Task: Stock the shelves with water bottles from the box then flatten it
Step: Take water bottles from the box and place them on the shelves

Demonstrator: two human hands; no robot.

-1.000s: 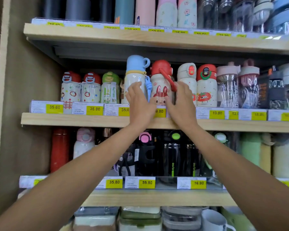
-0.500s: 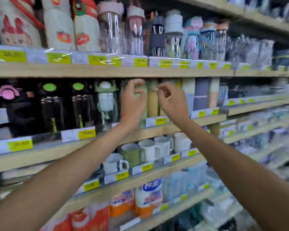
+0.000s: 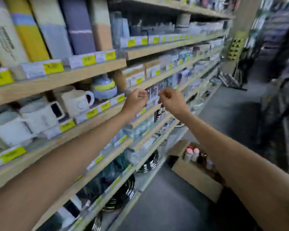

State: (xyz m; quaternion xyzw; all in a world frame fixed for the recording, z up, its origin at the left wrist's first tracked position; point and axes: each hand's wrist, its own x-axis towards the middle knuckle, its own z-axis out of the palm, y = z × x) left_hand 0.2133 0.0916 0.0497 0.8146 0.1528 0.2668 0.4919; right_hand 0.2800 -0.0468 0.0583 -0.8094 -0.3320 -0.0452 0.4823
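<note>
The wooden shelves (image 3: 60, 80) run from the left edge off to the far right. Tall cartons (image 3: 73, 25) stand on the upper board, and pale mugs (image 3: 75, 101) sit on the board below, behind yellow price tags (image 3: 53, 67). The whole picture is blurred.

Both bare forearms reach up and forward from the bottom corners and draw together near the middle. The left hand (image 3: 136, 99) is raised in front of the shelf edge with its back to the camera and its fingers loosely curled inward. Just beside it, and apart from it, the right hand (image 3: 172, 100) is at the same height, its fingers loosely curled too. Neither hand touches a shelf, and nothing shows in either hand.

Lower right, the cardboard box (image 3: 190, 174) sits on the grey floor (image 3: 165, 205) against the foot of the shelves. It is open on top, with a few water bottles (image 3: 192, 153) standing inside, and the right forearm partly covers them.

A second ago both hands were on the cartoon-printed bottles on a higher shelf, seen straight on. Since then the view has swung right and down along the aisle. The hands have come off those bottles and kept their close spacing, and the box has come into sight.
</note>
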